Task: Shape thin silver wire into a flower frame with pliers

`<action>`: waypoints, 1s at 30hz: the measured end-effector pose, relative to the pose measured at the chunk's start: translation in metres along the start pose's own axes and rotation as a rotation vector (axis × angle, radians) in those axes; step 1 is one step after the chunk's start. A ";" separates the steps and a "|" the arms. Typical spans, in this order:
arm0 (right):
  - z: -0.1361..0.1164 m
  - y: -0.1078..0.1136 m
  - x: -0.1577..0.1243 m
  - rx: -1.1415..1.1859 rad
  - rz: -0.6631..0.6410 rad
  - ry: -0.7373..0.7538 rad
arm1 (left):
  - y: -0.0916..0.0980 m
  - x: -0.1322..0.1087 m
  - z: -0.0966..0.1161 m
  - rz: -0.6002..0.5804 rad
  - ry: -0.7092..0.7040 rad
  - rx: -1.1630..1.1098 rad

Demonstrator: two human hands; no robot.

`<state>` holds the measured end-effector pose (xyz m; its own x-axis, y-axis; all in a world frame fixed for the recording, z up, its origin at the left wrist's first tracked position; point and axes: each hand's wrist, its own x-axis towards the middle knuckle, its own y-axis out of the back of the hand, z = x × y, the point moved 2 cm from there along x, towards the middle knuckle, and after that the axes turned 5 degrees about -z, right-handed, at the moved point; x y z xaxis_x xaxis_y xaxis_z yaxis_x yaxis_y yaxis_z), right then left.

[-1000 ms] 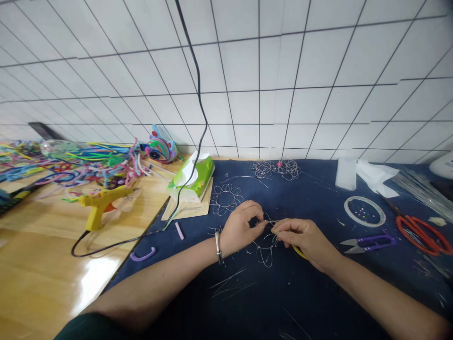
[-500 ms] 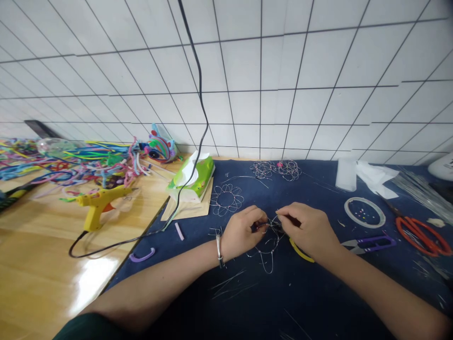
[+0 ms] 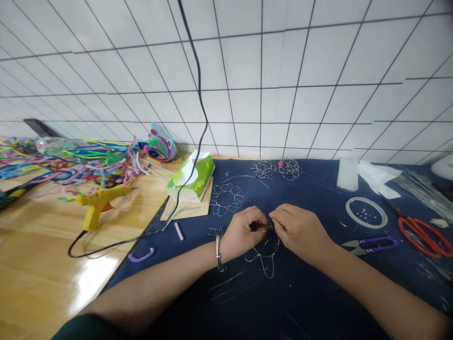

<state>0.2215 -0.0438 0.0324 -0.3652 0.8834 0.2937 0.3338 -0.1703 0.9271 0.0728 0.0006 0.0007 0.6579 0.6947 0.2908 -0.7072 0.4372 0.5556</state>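
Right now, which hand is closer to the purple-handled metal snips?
Right. The right hand is left of the purple-handled metal snips; the left hand is farther left, beyond the right hand.

Wooden table (image 3: 42, 264), blue cloth (image 3: 311, 198), glue gun (image 3: 96, 203)

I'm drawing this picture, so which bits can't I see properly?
In the head view:
Wire shape: upper part partly hidden by the left hand and right hand.
White object: cut off by the right edge.
Coloured bits inside the whitish ring: too small to show their shapes.
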 end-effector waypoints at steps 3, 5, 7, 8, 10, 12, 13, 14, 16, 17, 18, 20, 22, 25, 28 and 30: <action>0.003 0.002 0.001 0.174 -0.073 -0.031 | 0.000 0.001 -0.001 0.003 0.018 -0.051; 0.006 0.004 0.001 0.284 -0.102 -0.038 | 0.000 0.001 -0.002 -0.008 0.030 -0.088; 0.009 0.006 0.002 0.352 -0.081 -0.041 | -0.001 0.001 -0.003 -0.029 0.042 -0.116; 0.011 0.007 0.002 0.370 -0.057 -0.043 | -0.001 0.001 -0.003 -0.037 0.052 -0.124; 0.013 0.007 0.002 0.380 0.006 -0.047 | -0.001 0.001 -0.003 -0.041 0.083 -0.135; 0.014 0.008 0.002 0.375 0.046 -0.034 | -0.001 0.000 -0.003 -0.044 0.125 -0.158; 0.014 0.007 0.002 0.373 0.044 -0.015 | 0.000 0.000 -0.003 -0.050 0.142 -0.172; 0.013 0.007 0.002 0.372 0.033 0.010 | 0.000 0.000 -0.002 -0.058 0.152 -0.185; 0.013 0.005 0.002 0.374 0.006 0.060 | 0.000 0.000 -0.002 -0.072 0.154 -0.201; 0.013 0.004 0.002 0.375 0.005 0.079 | 0.000 0.000 -0.001 -0.077 0.146 -0.204; 0.013 0.003 0.001 0.374 0.015 0.091 | 0.000 0.001 -0.001 -0.084 0.136 -0.204; 0.014 0.002 0.001 0.370 0.065 0.093 | 0.000 0.001 0.000 -0.102 0.111 -0.199; 0.015 0.001 0.000 0.373 0.113 0.082 | 0.000 0.002 0.001 -0.121 0.087 -0.186; 0.013 0.001 -0.001 0.417 0.152 0.041 | 0.000 0.002 0.001 -0.131 0.061 -0.179; 0.011 0.004 -0.001 0.475 0.143 0.004 | 0.000 0.001 0.000 -0.130 0.061 -0.190; 0.010 0.006 -0.001 0.497 0.136 -0.011 | 0.000 0.001 0.000 -0.131 0.070 -0.198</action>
<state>0.2320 -0.0412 0.0354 -0.2814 0.8726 0.3993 0.7516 -0.0583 0.6571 0.0735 0.0012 0.0005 0.7325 0.6596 0.1683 -0.6587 0.6244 0.4198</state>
